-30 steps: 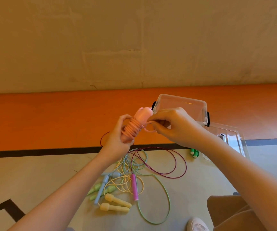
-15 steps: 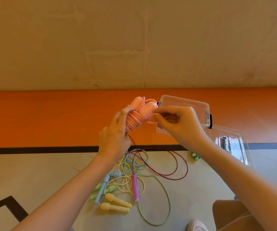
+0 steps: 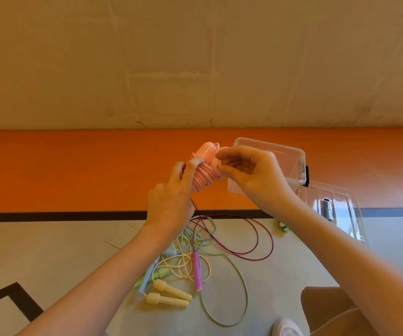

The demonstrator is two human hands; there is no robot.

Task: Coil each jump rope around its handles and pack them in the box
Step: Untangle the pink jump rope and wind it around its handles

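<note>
The left hand [image 3: 171, 197] is wrapped around the bottom of the pink rope [image 3: 201, 177], with its fingers curled over the coils so they cannot slip. The pink rope is held up in the air, just left of the clear box [image 3: 295, 161], and it is wound round its two pink handles [image 3: 206, 151]. The right hand [image 3: 251, 170] is curled too, and its thumb and finger pinch the end of the rope near the top of the handles. The job now looks like tucking that last bit in. To do it well, the left hand should squeeze the coils tight while the right hand pushes the end under a loop and pulls it snug. If the left hand lets go too soon, the coils may spring loose. The box sits open on the orange floor, right behind the right hand, so the bundle can go straight in. In front of the box, on the grey floor, more ropes lie in a tangle [image 3: 195, 253] waiting.
</note>
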